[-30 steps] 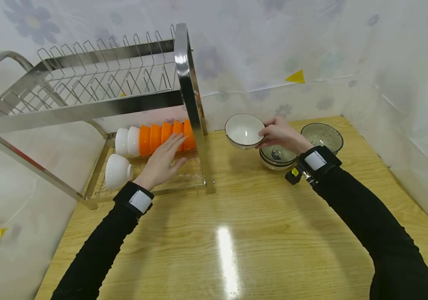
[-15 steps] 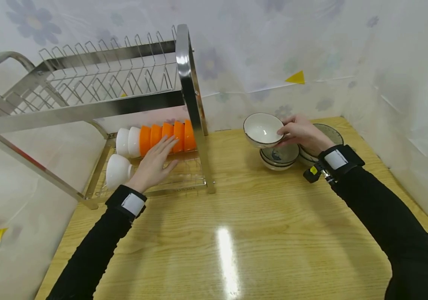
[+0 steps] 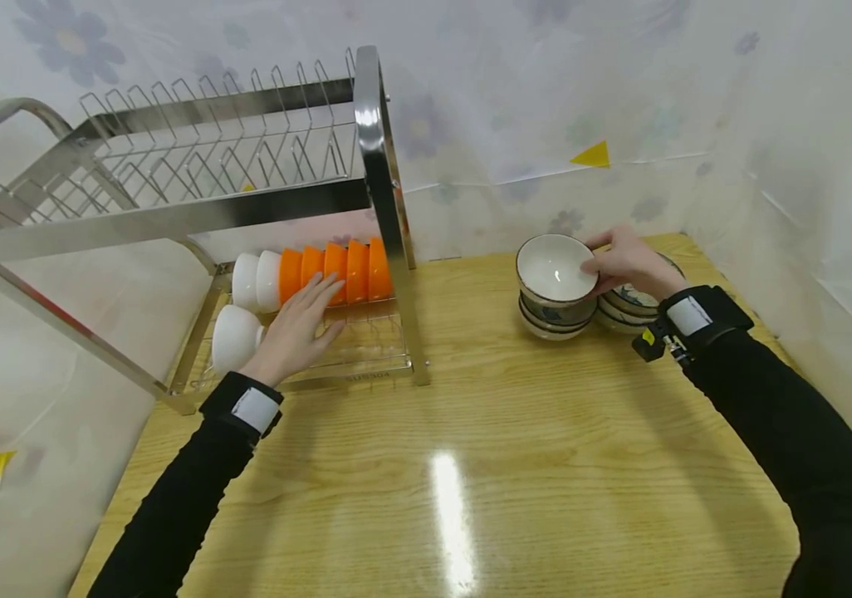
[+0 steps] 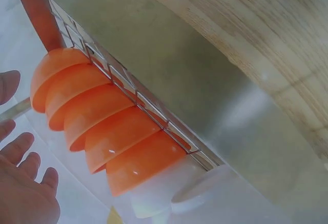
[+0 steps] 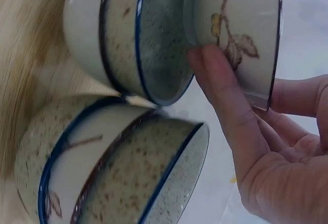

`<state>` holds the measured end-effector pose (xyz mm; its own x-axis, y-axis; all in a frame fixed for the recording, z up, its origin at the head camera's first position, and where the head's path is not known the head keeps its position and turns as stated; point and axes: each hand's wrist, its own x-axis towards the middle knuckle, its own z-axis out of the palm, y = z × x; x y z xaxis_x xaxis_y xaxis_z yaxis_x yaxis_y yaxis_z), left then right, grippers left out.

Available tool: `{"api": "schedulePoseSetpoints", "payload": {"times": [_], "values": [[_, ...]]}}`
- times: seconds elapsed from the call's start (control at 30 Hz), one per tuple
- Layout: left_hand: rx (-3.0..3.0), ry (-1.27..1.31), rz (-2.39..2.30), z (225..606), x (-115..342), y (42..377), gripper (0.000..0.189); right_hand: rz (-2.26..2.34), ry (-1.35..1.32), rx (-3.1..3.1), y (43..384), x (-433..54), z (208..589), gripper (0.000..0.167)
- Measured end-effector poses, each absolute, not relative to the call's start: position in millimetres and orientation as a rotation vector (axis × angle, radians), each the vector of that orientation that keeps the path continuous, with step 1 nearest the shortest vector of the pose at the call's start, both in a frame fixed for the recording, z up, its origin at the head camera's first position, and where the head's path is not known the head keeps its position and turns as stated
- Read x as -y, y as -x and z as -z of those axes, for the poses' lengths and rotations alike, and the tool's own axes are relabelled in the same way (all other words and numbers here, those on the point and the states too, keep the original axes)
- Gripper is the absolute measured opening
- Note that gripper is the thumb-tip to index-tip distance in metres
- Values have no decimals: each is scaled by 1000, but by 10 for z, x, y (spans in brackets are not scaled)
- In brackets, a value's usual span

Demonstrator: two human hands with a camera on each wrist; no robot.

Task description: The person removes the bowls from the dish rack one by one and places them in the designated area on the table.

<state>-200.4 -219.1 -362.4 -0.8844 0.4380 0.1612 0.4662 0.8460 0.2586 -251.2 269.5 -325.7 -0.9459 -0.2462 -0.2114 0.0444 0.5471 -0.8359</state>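
My right hand pinches the rim of a white bowl with a dark edge, thumb on one side and fingers on the other. Brown leaves decorate the bowl's outside in the right wrist view. It is held tilted, close over a short stack of speckled and white bowls. Beside that stands another bowl stack, partly behind my right hand. My left hand, fingers extended, is at the rack's front by a row of orange bowls; in the left wrist view its fingers are apart from them.
A two-tier metal dish rack stands at the left. On its lower tier, white bowls end the orange row, with another white bowl in front. The wooden table meets covered walls behind and at the right.
My right hand has carried the white bowl rightward, from left of the short stack to over it. My left hand has drawn slightly left and toward me, still with extended fingers.
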Motion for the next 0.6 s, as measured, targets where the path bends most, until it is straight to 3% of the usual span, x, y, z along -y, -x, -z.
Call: {"api": "schedulePoseSetpoints", "payload": {"times": [0.27, 0.6], "values": [[2946, 704, 436, 3633, 2200, 1999, 65, 1182, 197, -2677, 2554, -2707, 3297, 47], [2944, 712, 417, 3632, 2208, 1985, 64, 704, 295, -3032, 2643, -2530, 3283, 34]]}}
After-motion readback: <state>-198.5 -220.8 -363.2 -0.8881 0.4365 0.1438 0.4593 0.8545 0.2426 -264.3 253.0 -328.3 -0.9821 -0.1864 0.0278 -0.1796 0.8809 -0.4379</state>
